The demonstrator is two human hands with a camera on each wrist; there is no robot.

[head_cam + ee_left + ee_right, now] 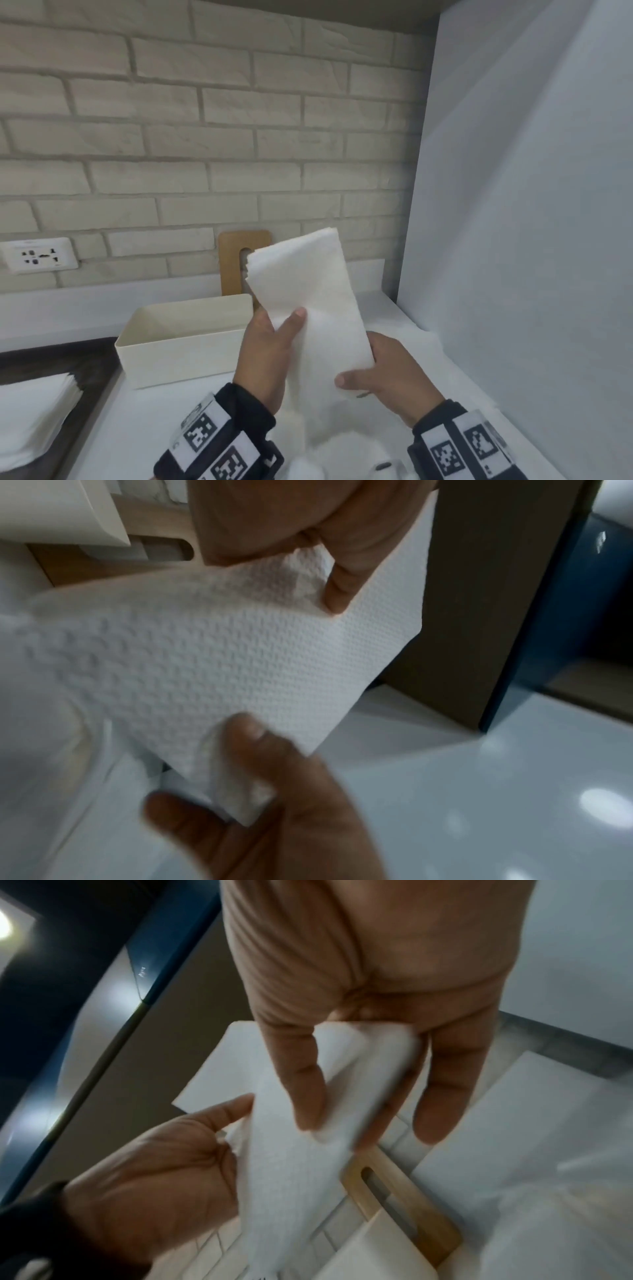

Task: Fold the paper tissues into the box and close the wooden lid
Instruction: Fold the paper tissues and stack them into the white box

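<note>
A folded stack of white paper tissues [308, 308] is held upright in the air in front of me by both hands. My left hand [274, 342] grips its left edge, thumb on the front. My right hand [376, 371] pinches the lower right corner. In the left wrist view the embossed tissue stack [205, 656] lies between thumb and fingers. The open cream box [154, 346] stands on the counter to the left of my hands, with nothing visible inside. The wooden lid [233, 270] with a slot leans upright against the brick wall behind the box.
Another stack of white tissues [34, 418] lies at the lower left on a dark surface. A white panel [531, 240] walls off the right side. A wall socket [37, 255] sits on the brick wall at the left. More white paper lies under my hands.
</note>
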